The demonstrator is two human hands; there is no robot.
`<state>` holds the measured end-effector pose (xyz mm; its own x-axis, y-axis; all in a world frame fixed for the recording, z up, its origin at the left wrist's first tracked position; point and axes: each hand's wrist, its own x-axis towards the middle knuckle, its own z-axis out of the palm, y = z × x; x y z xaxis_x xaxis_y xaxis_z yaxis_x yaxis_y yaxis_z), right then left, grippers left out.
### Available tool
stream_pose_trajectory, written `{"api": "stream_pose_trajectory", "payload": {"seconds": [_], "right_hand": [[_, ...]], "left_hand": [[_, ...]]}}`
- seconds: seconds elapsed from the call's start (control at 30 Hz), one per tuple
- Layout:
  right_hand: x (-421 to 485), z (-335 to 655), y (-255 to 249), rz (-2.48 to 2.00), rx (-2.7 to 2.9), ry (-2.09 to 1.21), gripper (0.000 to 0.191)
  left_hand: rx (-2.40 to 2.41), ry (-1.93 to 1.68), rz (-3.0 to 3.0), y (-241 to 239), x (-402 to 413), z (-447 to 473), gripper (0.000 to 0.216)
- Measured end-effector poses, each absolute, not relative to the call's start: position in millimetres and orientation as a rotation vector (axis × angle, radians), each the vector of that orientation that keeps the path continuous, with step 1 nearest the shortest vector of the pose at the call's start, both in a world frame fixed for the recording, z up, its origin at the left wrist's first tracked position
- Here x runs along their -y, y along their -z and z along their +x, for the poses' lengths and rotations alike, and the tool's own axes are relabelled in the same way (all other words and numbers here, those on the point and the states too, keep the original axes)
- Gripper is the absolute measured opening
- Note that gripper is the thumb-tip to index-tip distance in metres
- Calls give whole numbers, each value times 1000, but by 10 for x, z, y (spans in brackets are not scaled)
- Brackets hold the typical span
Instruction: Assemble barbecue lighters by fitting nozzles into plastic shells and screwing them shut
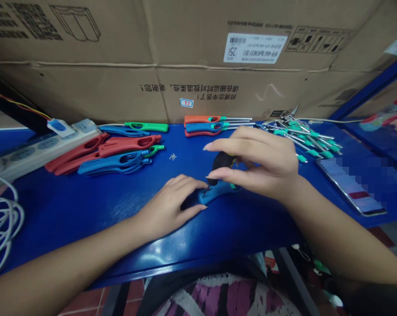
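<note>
My left hand (172, 204) lies on the blue table (86, 210), its fingers pressing down a blue plastic lighter shell (218, 191). My right hand (260, 164) hovers just above and to the right, fingers curled around a small black tool (222, 161) whose tip points down onto the shell's near end. The shell's far end is hidden under my right hand.
A pile of red and blue handle shells (112, 154) lies at the left. Assembled lighters (206, 124) and green-capped metal rods (303, 138) sit by the cardboard boxes (191, 57). A power strip (37, 147), white cables (1, 228) and a phone (349, 185) flank the sides.
</note>
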<state>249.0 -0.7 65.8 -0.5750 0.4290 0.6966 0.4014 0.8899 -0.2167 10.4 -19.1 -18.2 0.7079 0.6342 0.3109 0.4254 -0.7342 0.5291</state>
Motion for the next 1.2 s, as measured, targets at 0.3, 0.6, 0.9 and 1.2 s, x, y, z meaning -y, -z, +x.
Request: {"api": "stream_pose_trajectory", "payload": {"seconds": [0.3,0.6,0.9,1.2], "right_hand": [[17,2460,-682,-611,2292,-95,36],[113,2441,-683,-676,2274,64,36],[108,2405,-662,-605,2275,66,36],[92,2389,-623,-570,2200,62,32]], "left_hand": [[-824,-678,2509,184,190,101,34],[-832,-690,2514,194,187,98,35],[-829,-684,2528,207,188,92,36],[-837,-702,2515,191,194,99,36]]}}
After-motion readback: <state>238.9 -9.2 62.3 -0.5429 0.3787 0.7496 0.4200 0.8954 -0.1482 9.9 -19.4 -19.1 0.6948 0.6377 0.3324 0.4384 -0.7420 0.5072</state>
